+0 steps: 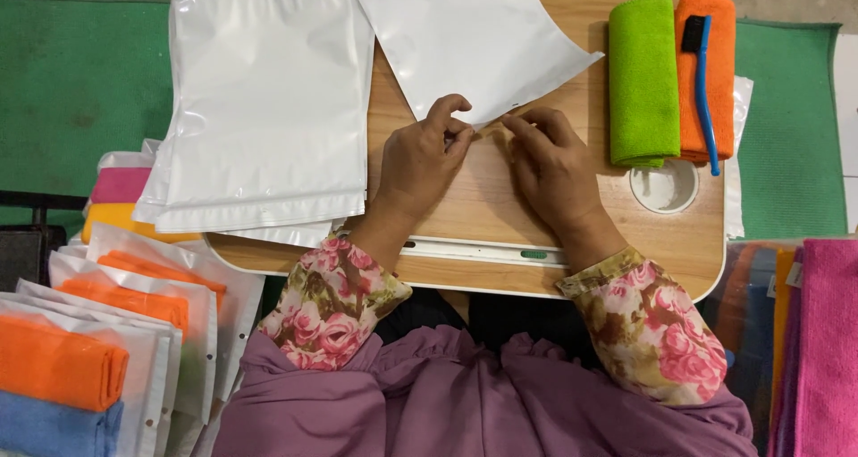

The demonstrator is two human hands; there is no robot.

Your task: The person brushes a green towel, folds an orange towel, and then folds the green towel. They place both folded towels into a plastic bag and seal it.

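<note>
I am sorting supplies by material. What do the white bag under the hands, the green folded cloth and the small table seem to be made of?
White bag: likely thin glossy plastic film; it shines and creases.
Green folded cloth: probably microfibre or terry; fuzzy, matt nap.
Small table: wood-look top, perhaps laminate; printed-looking grain, smooth white rim.

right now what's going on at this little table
A person in floral sleeves sits at a small wooden lap table. Both hands pinch the lower corner of a white plastic pouch lying on it: the left hand and the right hand meet at its edge. A stack of the same pouches lies to the left. On the right sit a folded green cloth and an orange cloth with a blue brush on top. Pouches already holding cloths are piled at lower left.
</note>
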